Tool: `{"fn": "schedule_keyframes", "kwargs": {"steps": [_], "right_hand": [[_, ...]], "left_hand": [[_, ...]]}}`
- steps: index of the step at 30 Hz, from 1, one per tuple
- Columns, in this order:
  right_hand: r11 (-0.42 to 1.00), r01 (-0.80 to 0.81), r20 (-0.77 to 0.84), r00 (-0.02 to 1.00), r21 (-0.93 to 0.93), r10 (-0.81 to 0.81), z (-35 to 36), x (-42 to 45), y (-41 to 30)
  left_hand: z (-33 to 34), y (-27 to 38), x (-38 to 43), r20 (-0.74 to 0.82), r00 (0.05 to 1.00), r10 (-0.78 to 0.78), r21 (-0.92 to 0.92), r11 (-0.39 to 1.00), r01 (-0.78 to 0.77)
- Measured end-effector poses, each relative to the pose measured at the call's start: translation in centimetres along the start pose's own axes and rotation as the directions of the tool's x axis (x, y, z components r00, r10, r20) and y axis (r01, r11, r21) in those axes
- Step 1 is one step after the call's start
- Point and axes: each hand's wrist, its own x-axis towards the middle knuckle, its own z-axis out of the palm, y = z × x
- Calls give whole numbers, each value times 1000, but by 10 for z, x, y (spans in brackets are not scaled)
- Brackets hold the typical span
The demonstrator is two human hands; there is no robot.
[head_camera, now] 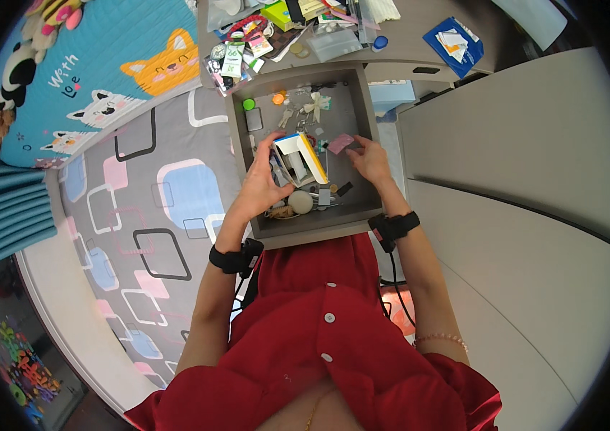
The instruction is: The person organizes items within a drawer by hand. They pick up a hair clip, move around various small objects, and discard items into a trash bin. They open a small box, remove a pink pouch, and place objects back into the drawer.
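Observation:
My left hand grips a small open cardboard box with white, yellow and blue sides, tilted so its inside faces me. A pale object sits in the box. On the right, my right hand has thumb and forefinger apart, right beside a pink packet; whether the fingertips touch it I cannot tell. Both hands are inside a pulled-out grey drawer. Around the box lie keys, a cream ribbon bow, a green cap, an orange cap and a round pale disc.
Beyond the drawer, the desk carries a cluttered pile, a blue bottle cap and a blue packet. A bed with a patterned sheet flanks the left. Pale cabinet doors stand right. Black cables hang from my wrist bands.

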Motion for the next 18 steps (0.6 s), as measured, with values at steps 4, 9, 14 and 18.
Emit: {"fn": "schedule_keyframes", "kwargs": {"steps": [4, 9, 14, 18], "right_hand": [[982, 147, -153, 980, 117, -128, -35, -26, -49], [805, 575, -174, 816, 148, -551, -88, -88, -139], [748, 648, -32, 752, -144, -658, -72, -98, -144], [757, 595, -36, 779, -270, -626, -70, -101, -144]], "left_hand": [[2, 5, -3, -45, 998, -36, 73, 997, 40], [10, 2, -4, -106, 994, 15, 17, 1000, -13], [18, 8, -4, -134, 985, 108, 4, 994, -109], [20, 10, -9, -169, 981, 94, -47, 994, -104]]}}
